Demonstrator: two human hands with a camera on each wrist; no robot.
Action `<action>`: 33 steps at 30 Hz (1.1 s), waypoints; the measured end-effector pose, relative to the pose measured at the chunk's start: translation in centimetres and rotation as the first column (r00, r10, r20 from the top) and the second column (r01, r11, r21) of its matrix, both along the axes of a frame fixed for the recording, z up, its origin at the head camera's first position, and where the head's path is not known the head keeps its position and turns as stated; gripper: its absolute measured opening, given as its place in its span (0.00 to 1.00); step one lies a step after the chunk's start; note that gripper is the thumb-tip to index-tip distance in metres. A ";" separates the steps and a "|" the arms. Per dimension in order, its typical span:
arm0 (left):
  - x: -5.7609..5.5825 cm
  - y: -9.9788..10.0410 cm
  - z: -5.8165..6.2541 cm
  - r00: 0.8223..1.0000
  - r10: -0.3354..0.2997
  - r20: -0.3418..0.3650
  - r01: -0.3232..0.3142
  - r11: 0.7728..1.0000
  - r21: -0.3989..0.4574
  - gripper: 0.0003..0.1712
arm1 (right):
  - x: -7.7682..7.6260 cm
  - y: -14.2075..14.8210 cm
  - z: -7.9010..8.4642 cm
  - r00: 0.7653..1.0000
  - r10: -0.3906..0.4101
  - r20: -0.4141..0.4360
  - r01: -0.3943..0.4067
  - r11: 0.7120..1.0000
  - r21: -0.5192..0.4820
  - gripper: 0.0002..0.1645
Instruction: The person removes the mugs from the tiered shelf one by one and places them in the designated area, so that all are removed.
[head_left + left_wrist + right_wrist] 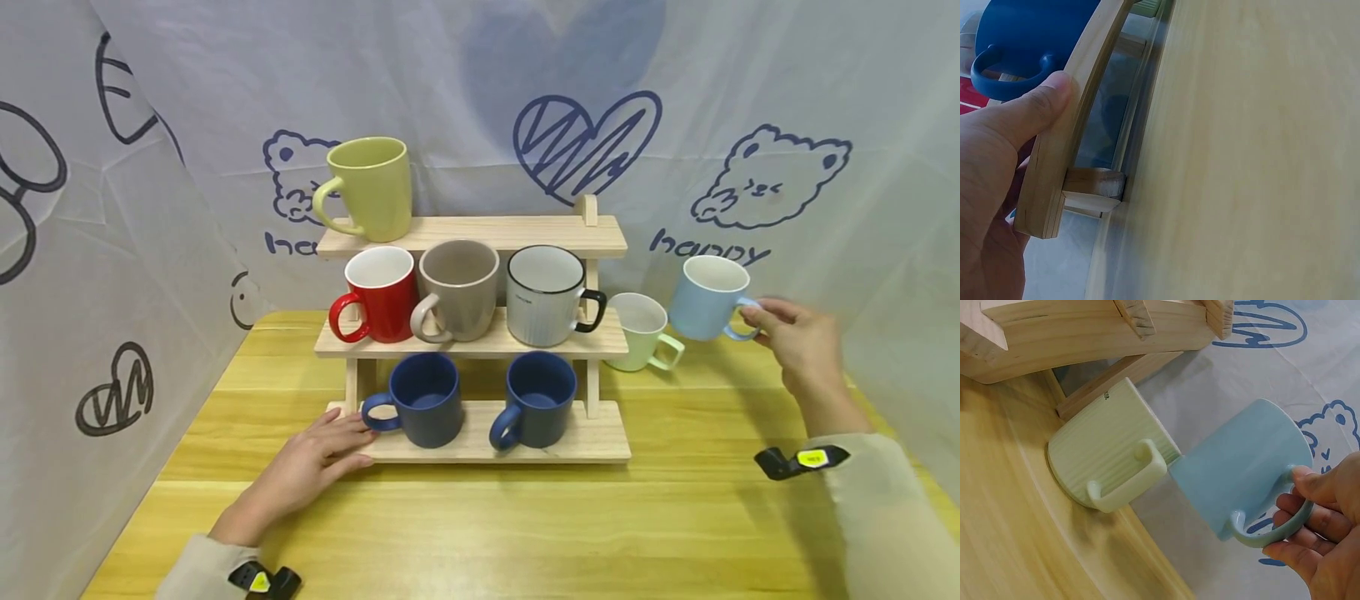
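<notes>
My right hand [810,346] pinches the handle of a light blue mug [1244,462], which is held up off the table at the right. Beside that mug a pale green ribbed mug [1110,450] stands on the table, by the right end of a three-tier wooden rack [480,450]. With my left hand [318,458] I hold the left end of the rack's bottom board, thumb along its front edge. Near those fingers is the handle of a dark blue mug [426,408]; a second dark blue mug [540,404] stands right of it on the same tier.
On the middle tier stand a red mug [386,300], a grey-beige mug [465,296] and a white mug [543,300] with black rim and handle. A yellow-green mug [378,192] sits at the top tier's left. Behind the wooden table [480,542] hangs a printed cloth [450,92].
</notes>
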State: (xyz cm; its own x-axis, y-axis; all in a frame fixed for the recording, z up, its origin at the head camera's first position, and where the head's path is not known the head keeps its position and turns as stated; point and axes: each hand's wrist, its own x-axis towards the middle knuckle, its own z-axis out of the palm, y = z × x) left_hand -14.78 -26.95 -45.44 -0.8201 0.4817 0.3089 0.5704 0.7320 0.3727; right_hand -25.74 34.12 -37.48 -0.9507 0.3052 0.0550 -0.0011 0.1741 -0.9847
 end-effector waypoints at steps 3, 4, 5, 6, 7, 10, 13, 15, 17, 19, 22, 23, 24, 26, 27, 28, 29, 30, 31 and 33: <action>0.0 0.0 0.0 1.000 -0.002 -0.010 0.002 1.000 0.006 0.21 | 0.0 0.0 -0.5 1.000 -0.015 -0.002 0.015 1.000 -0.017 0.06; 0.0 0.0 -0.1 1.000 -0.003 -0.012 0.003 1.000 0.008 0.21 | -0.1 0.1 -0.6 1.000 -0.021 -0.001 0.021 1.000 -0.017 0.06; 0.0 0.1 -0.1 1.000 -0.003 -0.016 0.003 1.000 0.010 0.21 | -0.1 0.1 -0.8 1.000 -0.023 -0.003 0.023 0.999 -0.040 0.06; 0.0 0.1 -0.1 1.000 -0.005 -0.020 0.006 1.000 0.011 0.21 | -0.1 0.1 -1.0 1.000 -0.026 -0.005 0.025 0.998 -0.050 0.05; 0.0 0.1 -0.1 1.000 -0.008 -0.026 0.008 1.000 0.012 0.21 | -0.1 0.2 -1.2 1.000 -0.025 -0.011 0.025 0.997 -0.069 0.04; 0.1 0.1 -0.2 0.999 -0.014 -0.040 0.015 1.000 0.017 0.20 | -0.2 0.2 -1.9 0.999 -0.011 -0.039 0.007 0.994 -0.105 0.03; 0.2 0.0 -0.2 0.999 -0.015 -0.049 0.016 1.000 0.023 0.20 | -0.4 0.2 -2.5 0.999 -0.003 -0.046 -0.002 0.994 -0.106 0.01; 0.2 0.1 -0.1 0.999 -0.012 -0.043 0.013 1.000 0.027 0.20 | -0.4 0.2 -2.8 1.000 -0.007 -0.030 0.005 0.998 -0.068 0.01; 0.1 0.1 -0.1 0.999 -0.009 -0.033 0.010 1.000 0.028 0.20 | -0.4 0.3 -3.1 1.000 -0.018 0.004 0.018 1.000 -0.025 0.01; 0.1 0.1 -0.1 1.000 -0.006 -0.022 0.007 1.000 0.030 0.20 | -0.4 0.3 -3.3 0.999 -0.023 0.025 0.023 1.000 -0.001 0.02; 0.2 0.1 -0.1 1.000 -0.004 -0.013 0.004 1.000 0.028 0.20 | -0.3 0.2 -3.7 0.999 -0.018 0.034 0.019 0.999 -0.026 0.02; 0.2 0.1 -0.2 1.000 -0.003 -0.012 0.003 1.000 0.026 0.20 | -0.3 0.2 -3.8 0.999 -0.016 0.030 0.017 0.999 -0.040 0.02; 0.2 0.1 -0.2 1.000 -0.004 -0.014 0.004 1.000 0.025 0.20 | -0.3 0.3 -4.0 0.999 -0.015 0.030 0.017 0.999 -0.044 0.02; 0.1 0.0 -0.2 1.000 -0.007 -0.020 0.008 1.000 0.023 0.20 | -0.3 0.3 -4.2 0.999 -0.018 0.034 0.020 0.999 -0.046 0.02; 0.1 0.0 -0.2 1.000 -0.009 -0.025 0.009 1.000 0.022 0.20 | -0.3 0.3 -4.4 0.999 -0.022 0.035 0.023 0.999 -0.046 0.02; 0.1 0.0 -0.2 1.000 -0.011 -0.029 0.012 1.000 0.021 0.20 | -0.3 0.3 -4.5 0.999 -0.025 0.036 0.026 0.999 -0.042 0.02; 0.0 0.0 -0.3 0.999 -0.014 -0.034 0.015 1.000 0.021 0.20 | -0.3 0.3 -4.6 0.999 -0.027 0.040 0.029 0.999 -0.037 0.03; 0.0 0.0 -0.3 0.999 -0.017 -0.039 0.018 1.000 0.021 0.20 | -0.3 0.4 -4.7 0.999 -0.028 0.043 0.030 0.999 -0.032 0.03; 0.0 0.0 -0.3 0.999 -0.017 -0.044 0.018 1.000 0.021 0.20 | -0.3 0.4 -4.8 0.999 -0.028 0.043 0.030 0.999 -0.034 0.04; 0.0 0.0 -0.3 0.999 -0.019 -0.050 0.020 1.000 0.020 0.20 | -0.2 0.4 -5.1 0.999 -0.026 0.037 0.028 0.998 -0.057 0.04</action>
